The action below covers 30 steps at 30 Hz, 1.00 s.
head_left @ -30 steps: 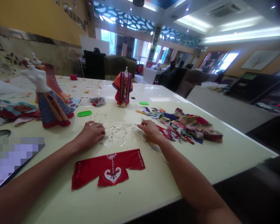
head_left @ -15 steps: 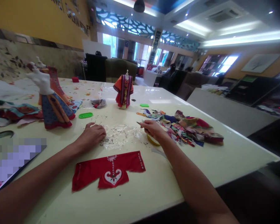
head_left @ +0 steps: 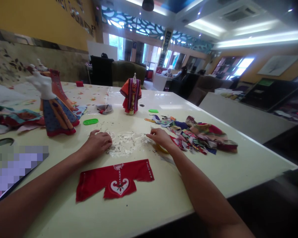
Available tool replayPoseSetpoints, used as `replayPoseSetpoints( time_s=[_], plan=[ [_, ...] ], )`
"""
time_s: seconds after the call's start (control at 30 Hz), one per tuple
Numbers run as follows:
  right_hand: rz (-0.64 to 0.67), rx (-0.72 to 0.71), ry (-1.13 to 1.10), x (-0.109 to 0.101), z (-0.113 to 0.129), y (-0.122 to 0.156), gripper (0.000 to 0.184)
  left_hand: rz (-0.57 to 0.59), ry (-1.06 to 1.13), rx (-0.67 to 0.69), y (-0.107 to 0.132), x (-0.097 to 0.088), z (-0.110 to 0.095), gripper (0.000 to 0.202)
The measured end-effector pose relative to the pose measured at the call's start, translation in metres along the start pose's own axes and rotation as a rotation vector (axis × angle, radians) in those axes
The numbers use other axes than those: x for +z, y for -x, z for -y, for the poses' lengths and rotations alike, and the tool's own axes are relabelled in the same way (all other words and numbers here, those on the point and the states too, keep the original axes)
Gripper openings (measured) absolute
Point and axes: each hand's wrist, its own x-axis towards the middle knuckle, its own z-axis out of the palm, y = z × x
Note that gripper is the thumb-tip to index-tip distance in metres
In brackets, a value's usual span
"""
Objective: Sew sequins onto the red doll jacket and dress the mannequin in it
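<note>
My left hand (head_left: pixel 97 142) rests curled, knuckles up, on the left edge of a clear plastic sheet (head_left: pixel 125 145) strewn with tiny beads. At the sheet's right edge my right hand (head_left: pixel 160 136) pinches a thin metal tool, tip pointing at the beads. A small red doll jacket (head_left: pixel 115 180) with a white heart motif lies flat in front of both hands. A yellow ring (head_left: pixel 162 149) peeks out under my right wrist.
A heap of colourful fabric scraps (head_left: pixel 201 134) lies right of my right hand. A dressed doll mannequin (head_left: pixel 132 94) stands behind, another white mannequin with a blue skirt (head_left: pixel 52 105) at the left. Two green plastic pieces (head_left: pixel 90 121) lie on the white table (head_left: pixel 238 162).
My right hand lifted slightly and came back down at the sheet's right edge. The left hand has stayed put. The view shifted a little.
</note>
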Motion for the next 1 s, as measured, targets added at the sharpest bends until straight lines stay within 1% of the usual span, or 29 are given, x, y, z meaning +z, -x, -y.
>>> replayPoseSetpoints(
  time_s=[0.17,0.3,0.53,0.67,1.0],
  plan=[
    [0.025,0.011,0.121,0.001,0.001,0.000,0.028,-0.006,0.008,0.001,0.000,0.000,0.000,0.022],
    [0.038,0.016,0.198,0.001,0.007,0.004,0.028,-0.006,0.012,0.006,0.000,0.001,0.001,0.022],
    [0.027,-0.011,0.306,0.006,0.015,0.010,0.023,-0.015,0.011,0.013,0.001,-0.001,-0.001,0.022],
    [0.024,-0.008,0.311,0.009,0.016,0.010,0.022,-0.001,0.004,0.009,0.001,-0.003,-0.003,0.021],
    [-0.025,0.128,0.190,0.012,0.012,0.005,0.025,0.031,0.008,0.005,0.000,-0.002,0.002,0.019]
  ],
)
